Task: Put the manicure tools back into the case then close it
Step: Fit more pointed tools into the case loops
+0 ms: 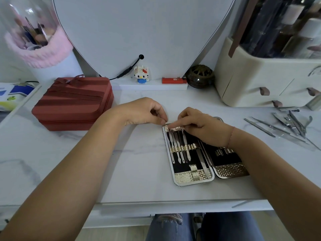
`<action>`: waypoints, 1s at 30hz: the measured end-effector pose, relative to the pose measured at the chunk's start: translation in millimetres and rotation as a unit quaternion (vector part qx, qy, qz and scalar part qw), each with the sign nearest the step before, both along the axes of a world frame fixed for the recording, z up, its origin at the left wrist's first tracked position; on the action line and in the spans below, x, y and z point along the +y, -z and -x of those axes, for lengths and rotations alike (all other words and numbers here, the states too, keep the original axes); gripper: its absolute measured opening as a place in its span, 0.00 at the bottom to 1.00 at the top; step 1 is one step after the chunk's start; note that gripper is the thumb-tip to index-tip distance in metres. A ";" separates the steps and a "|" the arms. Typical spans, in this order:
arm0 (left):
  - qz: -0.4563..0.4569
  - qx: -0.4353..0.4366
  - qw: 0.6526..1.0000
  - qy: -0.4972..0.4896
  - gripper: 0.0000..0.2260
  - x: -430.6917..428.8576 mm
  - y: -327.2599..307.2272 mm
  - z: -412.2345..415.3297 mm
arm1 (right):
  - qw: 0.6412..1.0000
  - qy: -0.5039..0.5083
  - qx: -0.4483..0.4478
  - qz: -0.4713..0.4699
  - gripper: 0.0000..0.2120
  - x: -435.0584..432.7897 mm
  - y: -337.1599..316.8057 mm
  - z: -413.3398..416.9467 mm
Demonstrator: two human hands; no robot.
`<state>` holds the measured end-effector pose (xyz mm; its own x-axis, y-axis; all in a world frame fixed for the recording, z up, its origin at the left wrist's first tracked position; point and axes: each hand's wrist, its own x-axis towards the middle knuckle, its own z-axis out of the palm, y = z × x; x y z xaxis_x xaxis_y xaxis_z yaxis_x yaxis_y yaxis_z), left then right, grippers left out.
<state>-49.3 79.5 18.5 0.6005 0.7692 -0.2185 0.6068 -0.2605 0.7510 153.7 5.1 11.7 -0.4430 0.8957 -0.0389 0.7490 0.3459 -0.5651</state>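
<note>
Right hand (199, 126) — fingers bent, index pressing slim steel manicure tools (179, 153) under the textured strap (173, 128) of the open silver-rimmed, black-lined case (192, 183) beneath it; grip unclear. Left hand (147, 112) curled at its corner, hold unclear. Loose tools (281, 126) farther right — probably light, stiff, slippery; take mid-shank.

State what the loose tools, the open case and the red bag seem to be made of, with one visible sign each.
Loose tools: probably steel, grey with bright glints. Open case: rim looks polished metal, shiny silver; lining perhaps dark matte fabric. Red bag: likely matte fabric, ridged, zip visible.
</note>
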 end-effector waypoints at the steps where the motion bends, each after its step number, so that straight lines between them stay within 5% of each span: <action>1: 0.001 -0.001 1.000 0.001 0.03 -0.2 0.0 0.1 | 0.999 0.009 0.039 0.009 0.19 0.7 -1.2 -0.6; 14: 0.006 -0.001 1.000 -0.002 0.03 0.1 -0.5 0.2 | 0.997 0.013 -0.062 -0.054 0.13 2.0 2.5 4.9; 19: 0.006 -0.003 1.000 -0.005 0.04 -0.4 -0.1 0.1 | 0.991 -0.015 -0.101 -0.085 0.14 1.9 3.2 2.6; 24: 0.009 -0.002 1.000 -0.006 0.04 1.0 0.8 -0.2 | 0.974 -0.060 -0.171 -0.139 0.27 -2.9 3.1 2.3; 30: 0.011 -0.005 1.000 -0.010 0.05 2.1 2.0 0.1 | 0.974 -0.071 -0.163 -0.139 0.23 -2.0 1.5 1.2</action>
